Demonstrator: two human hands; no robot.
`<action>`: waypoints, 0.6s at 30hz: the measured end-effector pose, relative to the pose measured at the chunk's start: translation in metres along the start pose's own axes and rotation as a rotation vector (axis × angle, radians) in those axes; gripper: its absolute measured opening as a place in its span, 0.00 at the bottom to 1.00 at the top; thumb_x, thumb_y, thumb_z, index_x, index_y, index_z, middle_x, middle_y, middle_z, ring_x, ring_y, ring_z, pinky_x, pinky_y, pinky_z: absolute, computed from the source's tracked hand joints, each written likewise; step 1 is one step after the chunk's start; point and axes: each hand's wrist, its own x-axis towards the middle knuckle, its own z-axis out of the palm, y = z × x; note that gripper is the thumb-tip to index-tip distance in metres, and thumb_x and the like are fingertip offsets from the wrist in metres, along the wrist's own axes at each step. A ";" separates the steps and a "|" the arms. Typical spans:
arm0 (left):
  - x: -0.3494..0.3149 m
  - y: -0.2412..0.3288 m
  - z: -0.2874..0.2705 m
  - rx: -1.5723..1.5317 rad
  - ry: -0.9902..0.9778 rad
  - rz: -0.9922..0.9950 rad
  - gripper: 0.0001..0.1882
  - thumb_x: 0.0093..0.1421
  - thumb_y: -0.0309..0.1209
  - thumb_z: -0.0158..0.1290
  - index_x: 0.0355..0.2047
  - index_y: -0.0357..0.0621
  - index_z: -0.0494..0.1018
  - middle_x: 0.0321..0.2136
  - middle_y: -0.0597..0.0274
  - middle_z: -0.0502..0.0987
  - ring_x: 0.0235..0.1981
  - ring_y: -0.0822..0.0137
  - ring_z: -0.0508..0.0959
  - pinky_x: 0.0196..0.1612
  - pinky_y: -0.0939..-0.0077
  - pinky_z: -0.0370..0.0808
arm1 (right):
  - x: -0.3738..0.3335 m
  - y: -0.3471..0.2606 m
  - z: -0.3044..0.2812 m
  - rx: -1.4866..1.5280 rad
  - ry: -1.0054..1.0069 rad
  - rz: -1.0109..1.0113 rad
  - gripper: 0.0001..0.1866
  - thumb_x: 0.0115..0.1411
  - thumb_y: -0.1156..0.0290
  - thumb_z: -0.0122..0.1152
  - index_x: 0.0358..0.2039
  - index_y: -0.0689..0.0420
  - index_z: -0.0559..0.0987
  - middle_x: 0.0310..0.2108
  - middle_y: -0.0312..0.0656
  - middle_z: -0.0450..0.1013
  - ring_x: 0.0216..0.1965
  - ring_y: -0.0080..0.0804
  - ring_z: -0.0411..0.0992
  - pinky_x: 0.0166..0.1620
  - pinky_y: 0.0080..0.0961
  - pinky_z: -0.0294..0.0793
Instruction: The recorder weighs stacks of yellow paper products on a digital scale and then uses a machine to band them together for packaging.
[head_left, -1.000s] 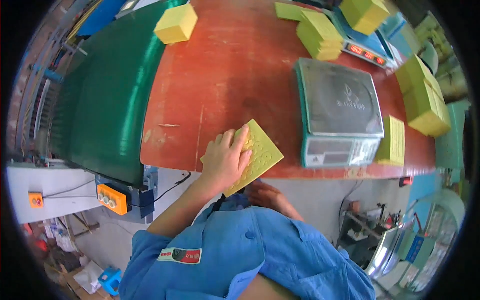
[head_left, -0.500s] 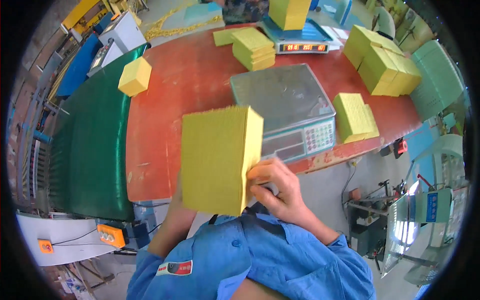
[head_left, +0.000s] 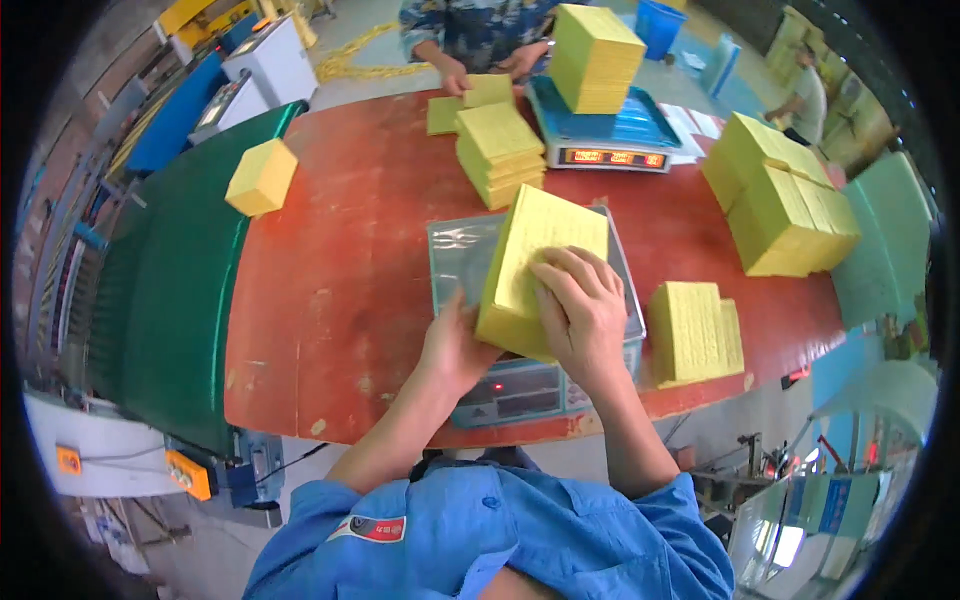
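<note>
A thick block-like stack of yellow paper sheets [head_left: 535, 270] is between my two hands, tilted over the platform of the near scale [head_left: 460, 250]. My left hand [head_left: 455, 345] grips its lower left side, the fingertips partly hidden behind it. The fingers of my right hand [head_left: 585, 310] are bent over its upper face and near right edge. Whether the stack touches the platform I cannot tell. The scale's display panel [head_left: 515, 390] shows below the stack, partly covered by my right wrist.
Several yellow stacks [head_left: 790, 215] stand at the right, a smaller pair [head_left: 690, 335] nearer. Beyond the near scale is a layered pile [head_left: 500, 150]; a second scale [head_left: 610, 158] bears a tall stack [head_left: 595, 60]. One block [head_left: 262, 178] sits by the green belt [head_left: 180, 300]. A co-worker's hands [head_left: 455, 75] touch sheets opposite.
The stack has moved forward from my chest to above the near scale and tipped over. My right hand has shifted onto its upper face. Across the table, a co-worker's hands have come into view.
</note>
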 end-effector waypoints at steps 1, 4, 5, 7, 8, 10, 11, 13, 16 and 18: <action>-0.012 0.001 -0.008 -0.008 0.019 0.026 0.26 0.70 0.42 0.43 0.61 0.37 0.63 0.57 0.52 0.70 0.53 0.57 0.75 0.57 0.59 0.73 | -0.003 -0.004 0.002 -0.042 -0.040 0.004 0.13 0.52 0.75 0.63 0.40 0.55 0.80 0.46 0.41 0.75 0.52 0.44 0.71 0.54 0.41 0.67; -0.049 0.010 -0.028 0.274 0.013 0.010 0.25 0.70 0.39 0.43 0.59 0.33 0.65 0.55 0.48 0.72 0.56 0.56 0.73 0.61 0.59 0.69 | -0.004 -0.016 0.005 -0.077 -0.088 0.028 0.14 0.49 0.76 0.63 0.39 0.55 0.81 0.47 0.43 0.75 0.53 0.45 0.71 0.55 0.43 0.68; -0.054 0.014 -0.029 0.311 0.012 -0.010 0.24 0.70 0.38 0.44 0.59 0.32 0.66 0.54 0.48 0.73 0.56 0.56 0.73 0.61 0.60 0.69 | -0.005 -0.018 0.004 -0.101 -0.119 0.064 0.15 0.49 0.78 0.62 0.40 0.56 0.81 0.47 0.44 0.75 0.53 0.47 0.71 0.55 0.44 0.68; -0.068 0.034 -0.026 0.427 0.031 -0.015 0.27 0.69 0.37 0.47 0.62 0.31 0.61 0.52 0.49 0.73 0.54 0.58 0.74 0.61 0.64 0.69 | 0.002 -0.033 0.001 -0.162 -0.171 0.092 0.13 0.49 0.80 0.60 0.38 0.59 0.81 0.47 0.47 0.75 0.54 0.48 0.70 0.56 0.44 0.66; -0.072 0.046 -0.036 0.463 0.033 0.034 0.27 0.69 0.38 0.48 0.61 0.32 0.62 0.51 0.51 0.73 0.51 0.60 0.75 0.57 0.67 0.72 | 0.006 -0.046 0.002 -0.194 -0.188 0.085 0.12 0.49 0.80 0.60 0.37 0.60 0.81 0.47 0.48 0.75 0.54 0.49 0.70 0.56 0.44 0.66; -0.081 0.078 -0.067 0.495 0.049 0.091 0.27 0.68 0.40 0.49 0.60 0.33 0.63 0.51 0.53 0.73 0.49 0.63 0.76 0.54 0.69 0.74 | 0.019 -0.086 0.020 -0.162 -0.193 0.093 0.13 0.49 0.80 0.61 0.38 0.61 0.80 0.48 0.48 0.75 0.56 0.53 0.69 0.58 0.46 0.65; -0.084 0.104 -0.080 0.562 0.064 0.168 0.27 0.68 0.40 0.49 0.60 0.34 0.63 0.50 0.52 0.74 0.50 0.62 0.76 0.54 0.68 0.75 | 0.026 -0.105 0.034 -0.135 -0.192 0.082 0.13 0.49 0.80 0.61 0.38 0.61 0.80 0.48 0.48 0.75 0.56 0.54 0.68 0.58 0.46 0.65; -0.079 0.161 -0.089 0.715 0.086 0.325 0.25 0.67 0.41 0.51 0.58 0.37 0.65 0.49 0.53 0.75 0.48 0.64 0.77 0.50 0.69 0.77 | 0.035 -0.133 0.062 -0.003 -0.220 0.023 0.15 0.48 0.81 0.62 0.39 0.61 0.80 0.48 0.49 0.75 0.56 0.54 0.68 0.58 0.46 0.66; -0.053 0.271 -0.122 0.947 0.310 0.605 0.19 0.66 0.36 0.51 0.53 0.37 0.69 0.44 0.58 0.77 0.45 0.68 0.78 0.47 0.72 0.77 | 0.041 -0.171 0.116 0.239 -0.300 -0.005 0.17 0.47 0.81 0.64 0.40 0.60 0.80 0.48 0.49 0.75 0.56 0.53 0.69 0.57 0.45 0.68; -0.040 0.358 -0.151 1.305 0.538 0.823 0.15 0.64 0.36 0.51 0.47 0.40 0.75 0.40 0.61 0.78 0.42 0.68 0.79 0.44 0.70 0.76 | 0.041 -0.188 0.157 0.378 -0.385 0.025 0.17 0.47 0.81 0.65 0.41 0.59 0.80 0.47 0.48 0.75 0.56 0.52 0.69 0.56 0.43 0.70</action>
